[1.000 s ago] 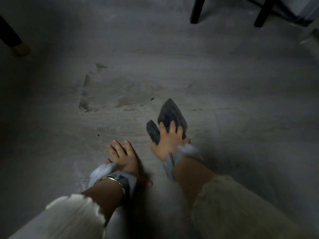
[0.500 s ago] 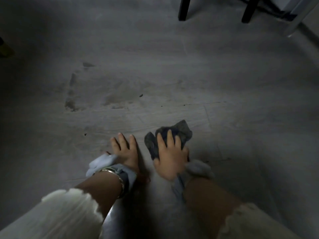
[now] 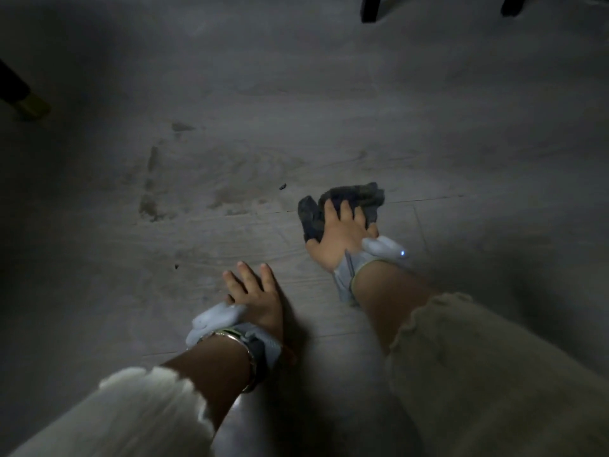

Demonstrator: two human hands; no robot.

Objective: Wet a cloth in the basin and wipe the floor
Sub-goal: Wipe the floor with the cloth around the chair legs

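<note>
A dim view down at a grey floor (image 3: 329, 94). The left hand (image 3: 257, 298) lies flat with fingers spread, palm down, holding nothing, just left of and nearer than the cloth (image 3: 342, 206). The right hand (image 3: 342, 239) presses on the dark, crumpled cloth, fingers spread over it. Smudges (image 3: 184, 192) mark the boards left of the cloth. Dark furniture legs (image 3: 370, 8) stand far beyond it.

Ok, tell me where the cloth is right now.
In the head view the dark cloth lies bunched on the grey floor, right of centre, pressed under the right hand. The left hand rests flat on the floor nearer the person, apart from it.
</note>
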